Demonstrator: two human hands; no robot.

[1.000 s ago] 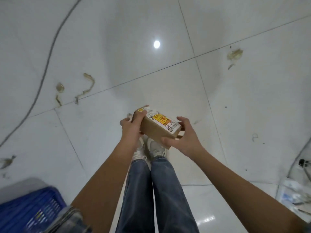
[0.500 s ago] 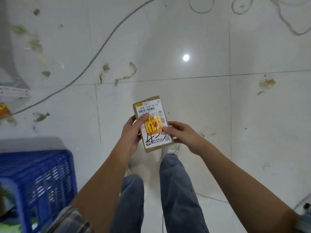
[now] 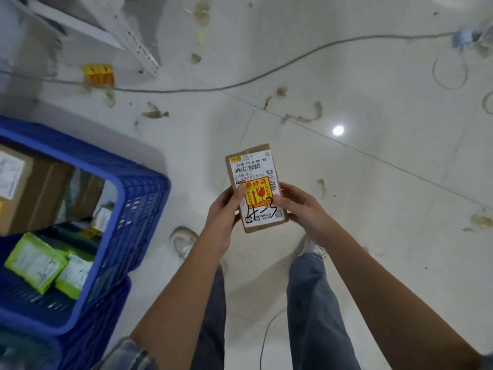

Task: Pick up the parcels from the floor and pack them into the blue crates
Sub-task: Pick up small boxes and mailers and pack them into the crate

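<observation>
parcel in hand, crate to the left

parcel: a small flat brown cardboard parcel [image 3: 256, 188] is held up off the floor in front of the person, label face toward the camera, its long side running away from the body. most of that face is covered by a white shipping label with a barcode and printed code at the far end, a yellow and red fragile sticker across the middle, and a black marker scribble near the bottom. the cardboard edges look square and undented.

the left hand [image 3: 224, 212] grips the parcel's left edge, thumb laid over the sticker; the right hand [image 3: 301, 209] grips the right edge, thumb on the label. both are clamped on it.

to my eye the pick-up is done and the carry to the crate is the step in hand. the blue plastic lattice crate [image 3: 144, 209] stands on the pale tiled floor [image 3: 373, 209] to the left of the parcel, near but apart from it. it already holds brown cardboard boxes [image 3: 40, 193] at the far side and green-wrapped packets [image 3: 34, 263] nearer, with dark bare space between them and along the near wall.

the next move probably calls for swinging the parcel left over the rim and setting it down gently, given the fragile mark, flat into a free gap.
</observation>
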